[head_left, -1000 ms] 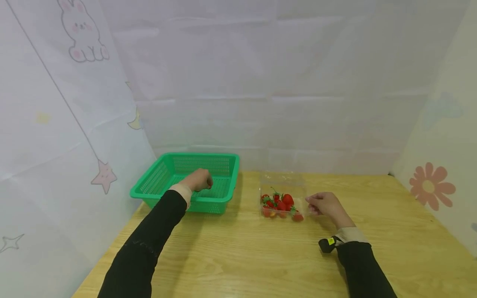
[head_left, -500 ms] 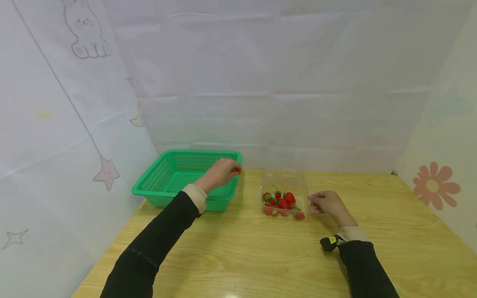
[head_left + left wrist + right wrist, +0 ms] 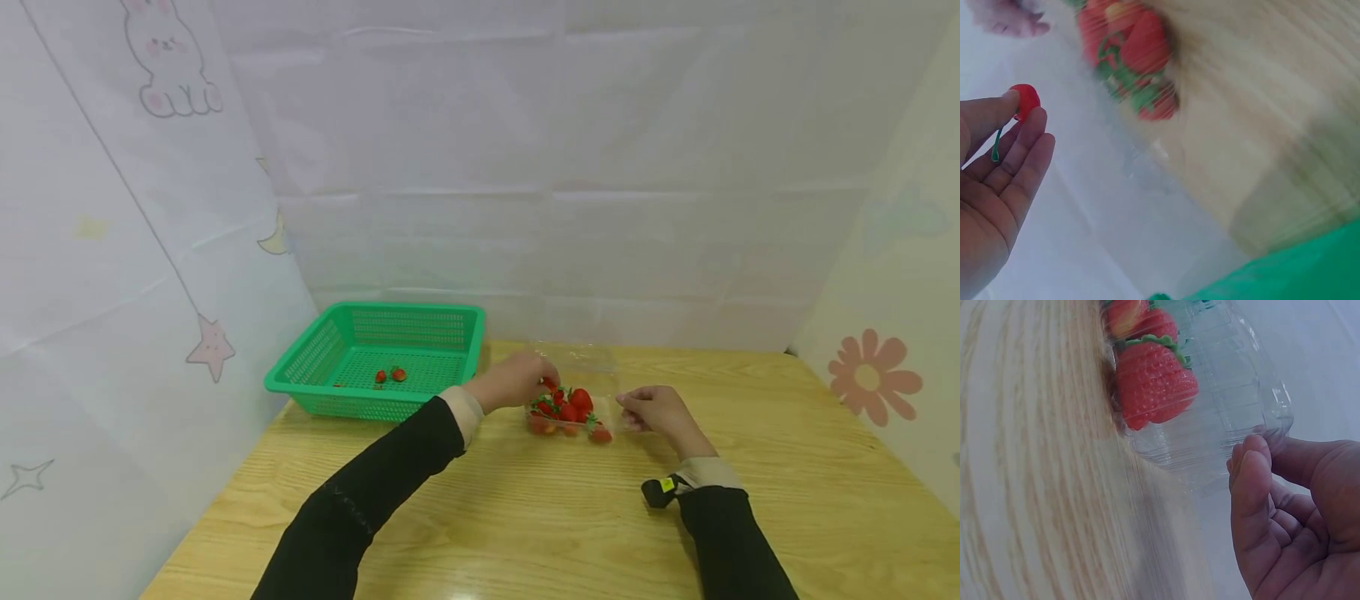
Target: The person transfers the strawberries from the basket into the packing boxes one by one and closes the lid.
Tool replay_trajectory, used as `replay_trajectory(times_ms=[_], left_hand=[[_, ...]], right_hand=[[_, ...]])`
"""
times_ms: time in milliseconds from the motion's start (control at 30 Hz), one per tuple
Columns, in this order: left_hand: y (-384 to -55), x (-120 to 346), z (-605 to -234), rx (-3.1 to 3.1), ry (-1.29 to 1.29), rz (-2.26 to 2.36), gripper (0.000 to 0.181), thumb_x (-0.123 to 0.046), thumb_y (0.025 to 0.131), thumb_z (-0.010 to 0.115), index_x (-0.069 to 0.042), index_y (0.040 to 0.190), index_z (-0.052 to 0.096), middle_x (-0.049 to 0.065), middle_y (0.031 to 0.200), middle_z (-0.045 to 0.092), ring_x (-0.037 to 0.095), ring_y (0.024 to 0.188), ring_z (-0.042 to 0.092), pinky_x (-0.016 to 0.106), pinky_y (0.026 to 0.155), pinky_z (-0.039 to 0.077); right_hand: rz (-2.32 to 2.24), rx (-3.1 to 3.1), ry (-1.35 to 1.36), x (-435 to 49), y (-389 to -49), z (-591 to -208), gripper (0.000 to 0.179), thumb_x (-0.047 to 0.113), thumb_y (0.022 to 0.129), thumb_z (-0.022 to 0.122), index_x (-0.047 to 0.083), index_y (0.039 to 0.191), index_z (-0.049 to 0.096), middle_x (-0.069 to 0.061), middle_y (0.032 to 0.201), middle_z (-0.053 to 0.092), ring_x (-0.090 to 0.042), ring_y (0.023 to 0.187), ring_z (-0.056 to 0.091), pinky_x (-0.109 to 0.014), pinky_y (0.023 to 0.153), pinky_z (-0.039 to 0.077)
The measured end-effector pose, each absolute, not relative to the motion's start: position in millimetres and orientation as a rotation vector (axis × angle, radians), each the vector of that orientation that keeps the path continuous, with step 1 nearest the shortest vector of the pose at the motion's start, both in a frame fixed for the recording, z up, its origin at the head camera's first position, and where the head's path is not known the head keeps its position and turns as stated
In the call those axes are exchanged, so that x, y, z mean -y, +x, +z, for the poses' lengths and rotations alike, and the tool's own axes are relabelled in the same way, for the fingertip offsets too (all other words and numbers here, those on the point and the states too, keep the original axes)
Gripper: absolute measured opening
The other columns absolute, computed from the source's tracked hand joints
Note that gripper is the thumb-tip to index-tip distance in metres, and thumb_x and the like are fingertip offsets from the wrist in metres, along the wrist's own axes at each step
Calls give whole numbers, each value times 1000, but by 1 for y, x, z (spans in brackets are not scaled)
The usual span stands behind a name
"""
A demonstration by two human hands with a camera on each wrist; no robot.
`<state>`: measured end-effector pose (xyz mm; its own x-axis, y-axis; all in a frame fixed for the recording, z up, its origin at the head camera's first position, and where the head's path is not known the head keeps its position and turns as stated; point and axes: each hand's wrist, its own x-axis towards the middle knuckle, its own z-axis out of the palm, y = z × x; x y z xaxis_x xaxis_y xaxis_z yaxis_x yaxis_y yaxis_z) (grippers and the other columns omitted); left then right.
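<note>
My left hand point(image 3: 512, 382) is over the left side of a clear plastic box point(image 3: 1229, 400). Between thumb and fingertips it pinches a small red cherry point(image 3: 1026, 101), whose long green stem hangs towards the palm in the left wrist view. Several red strawberries point(image 3: 579, 400) with green leaves lie inside the box. At the box's right side, my right hand point(image 3: 658, 410) grips the rim between thumb and fingers, as the right wrist view shows. The box's hinged lid point(image 3: 573, 358) stands open towards the back.
A green slotted basket point(image 3: 408, 307) stands on the wooden table point(image 3: 525, 517), left of the box. Small strawberries point(image 3: 399, 375) lie on its floor, partly behind the front wall. White printed sheets point(image 3: 600, 167) enclose the back and sides.
My left hand has lifted out of the green basket with the cherry and moved right to the clear box. Small strawberries in the basket now show. My right hand stays at the box.
</note>
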<state>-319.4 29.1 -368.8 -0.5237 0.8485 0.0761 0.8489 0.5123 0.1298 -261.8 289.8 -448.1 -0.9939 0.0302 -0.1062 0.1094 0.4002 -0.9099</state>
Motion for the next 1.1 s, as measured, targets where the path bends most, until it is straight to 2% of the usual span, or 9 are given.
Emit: replay_trajectory(times_ms=[267, 533, 700, 1100], left_hand=[[-327, -47, -396, 2756, -1519, -144, 18, -3, 93, 64, -8, 105, 76, 0, 102, 71, 13, 93, 65, 18, 80, 49], [-326, -57, -409, 2796, -1460, -9, 9, -9, 93, 67, -12, 92, 75, -4, 87, 69, 10, 77, 60, 18, 69, 47], [-325, -58, -414, 2810, -1424, -1, 10, -9, 92, 68, -13, 85, 72, -5, 81, 65, 10, 72, 55, 19, 67, 46], [-328, -58, -415, 2834, -1413, 20, 10, -9, 93, 65, -14, 88, 73, -6, 80, 62, 10, 71, 51, 20, 65, 43]], right_hand=[[-1672, -2582, 155, -289, -263, -449, 39, 22, 101, 56, -14, 117, 58, -13, 87, 66, -15, 70, 63, -34, 67, 57], [-1675, -2581, 161, -289, -263, -450, 39, 22, 101, 57, -14, 116, 58, -14, 87, 66, -15, 70, 63, -33, 67, 57], [-1677, -2582, 154, -289, -263, -450, 39, 22, 101, 57, -14, 116, 57, -12, 85, 66, -15, 69, 63, -33, 66, 57], [-1677, -2584, 164, -288, -263, -449, 37, 21, 101, 56, -13, 115, 58, -11, 84, 66, -15, 70, 63, -33, 66, 57]])
